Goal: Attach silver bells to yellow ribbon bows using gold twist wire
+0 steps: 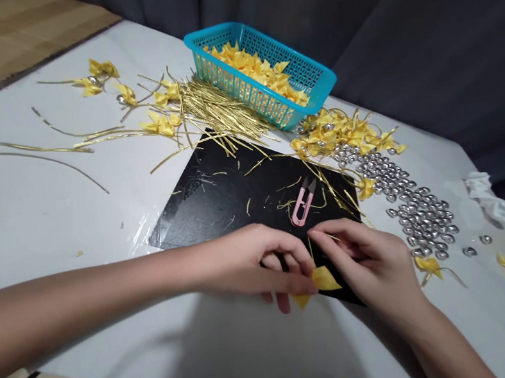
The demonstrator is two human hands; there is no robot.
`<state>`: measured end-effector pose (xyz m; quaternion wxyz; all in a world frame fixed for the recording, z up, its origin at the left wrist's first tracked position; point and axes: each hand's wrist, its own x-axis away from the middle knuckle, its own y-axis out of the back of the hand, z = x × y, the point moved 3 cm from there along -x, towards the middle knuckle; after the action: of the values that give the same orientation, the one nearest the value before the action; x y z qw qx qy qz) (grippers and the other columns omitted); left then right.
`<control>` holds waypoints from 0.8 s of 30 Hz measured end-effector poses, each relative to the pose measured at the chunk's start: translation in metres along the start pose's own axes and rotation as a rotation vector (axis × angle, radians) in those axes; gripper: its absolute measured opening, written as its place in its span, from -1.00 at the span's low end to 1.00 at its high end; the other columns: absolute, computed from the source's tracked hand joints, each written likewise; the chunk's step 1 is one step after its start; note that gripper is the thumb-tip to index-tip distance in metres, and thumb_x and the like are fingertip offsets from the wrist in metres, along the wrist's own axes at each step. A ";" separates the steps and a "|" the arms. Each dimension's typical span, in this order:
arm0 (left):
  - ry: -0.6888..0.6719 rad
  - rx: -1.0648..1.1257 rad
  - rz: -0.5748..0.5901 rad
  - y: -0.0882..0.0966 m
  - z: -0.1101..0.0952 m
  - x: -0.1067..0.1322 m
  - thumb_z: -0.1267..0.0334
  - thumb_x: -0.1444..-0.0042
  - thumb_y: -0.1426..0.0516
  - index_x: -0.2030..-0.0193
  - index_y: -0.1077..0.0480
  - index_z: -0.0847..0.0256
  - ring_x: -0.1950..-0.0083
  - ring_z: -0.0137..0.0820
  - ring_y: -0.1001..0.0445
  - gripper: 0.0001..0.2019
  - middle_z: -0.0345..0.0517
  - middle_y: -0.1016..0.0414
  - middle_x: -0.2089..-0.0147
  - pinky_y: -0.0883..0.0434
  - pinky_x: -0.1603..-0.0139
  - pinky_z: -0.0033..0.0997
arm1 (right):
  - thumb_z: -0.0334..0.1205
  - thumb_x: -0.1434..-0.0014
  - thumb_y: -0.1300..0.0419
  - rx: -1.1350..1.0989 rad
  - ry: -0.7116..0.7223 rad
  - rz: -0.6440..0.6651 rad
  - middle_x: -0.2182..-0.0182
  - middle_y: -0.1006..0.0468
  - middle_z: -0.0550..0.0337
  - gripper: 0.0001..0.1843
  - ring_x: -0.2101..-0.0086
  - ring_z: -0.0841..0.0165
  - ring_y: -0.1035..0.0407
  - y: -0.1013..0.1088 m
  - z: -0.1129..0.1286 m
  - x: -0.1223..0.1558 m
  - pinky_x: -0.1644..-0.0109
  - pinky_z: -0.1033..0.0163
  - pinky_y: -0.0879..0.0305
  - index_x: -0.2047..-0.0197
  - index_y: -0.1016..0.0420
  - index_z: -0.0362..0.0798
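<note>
Between the thumb and fingers of my left hand is a yellow ribbon flower, its petals sticking out on both sides of the thumb. Close by on the right, my right hand pinches a thin gold wire that runs down toward the flower. Whether the wire is fixed to the flower is hidden by the fingers. Both hands are over the near edge of a black mat. Just beyond the fingertips, pink thread snips lie on the mat among small wire scraps.
A blue basket of yellow flowers stands at the back, beside a pile of gold wires. Finished-looking flowers with wires and many silver beads lie on the right. A crumpled white tissue is farther right.
</note>
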<state>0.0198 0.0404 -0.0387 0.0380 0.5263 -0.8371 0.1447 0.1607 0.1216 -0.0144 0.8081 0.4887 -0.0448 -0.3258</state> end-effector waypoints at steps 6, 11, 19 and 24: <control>-0.098 0.118 -0.370 0.026 -0.004 -0.002 0.30 -0.05 -0.18 0.35 -0.40 0.29 0.47 -0.55 -0.43 -0.91 -0.23 -0.46 0.47 -0.36 0.45 -0.59 | -0.33 -0.19 -0.10 0.076 0.111 0.117 0.59 -0.42 0.29 -0.89 0.64 0.56 -0.22 0.004 0.001 -0.001 0.54 0.46 -0.15 0.31 -0.46 -0.11; -0.221 -0.066 -0.618 0.044 -0.012 0.002 0.27 -0.04 -0.18 0.37 -0.42 0.32 0.43 -0.56 -0.36 -0.87 -0.22 -0.43 0.45 -0.29 0.42 -0.59 | -0.44 -0.19 -0.08 0.013 0.287 0.185 0.35 -0.56 0.20 -0.85 0.43 0.50 -0.44 0.017 0.015 0.001 0.37 0.45 -0.29 0.21 -0.41 -0.06; -0.169 0.033 -0.589 0.044 -0.011 0.001 0.30 -0.05 -0.17 0.32 -0.43 0.34 0.44 -0.58 -0.33 -0.88 -0.26 -0.39 0.48 -0.26 0.40 -0.58 | -0.46 -0.20 0.06 -0.046 0.228 0.461 0.42 -0.54 0.26 -0.70 0.47 0.51 -0.43 0.019 0.033 0.007 0.44 0.44 -0.26 0.11 -0.40 -0.01; -0.106 0.304 -0.364 0.039 -0.010 -0.001 0.29 -0.05 -0.18 0.23 -0.44 0.27 0.38 -0.55 -0.42 -0.85 -0.20 -0.49 0.36 -0.34 0.32 -0.54 | -0.37 -0.24 0.07 0.171 0.139 0.349 0.39 -0.56 0.21 -0.74 0.43 0.43 -0.47 0.010 0.013 0.004 0.42 0.40 -0.29 0.16 -0.43 -0.06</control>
<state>-0.0155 0.0597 -0.0367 -0.0602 0.6750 -0.6978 0.2319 0.1632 0.1125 -0.0008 0.8090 0.5616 -0.1005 -0.1412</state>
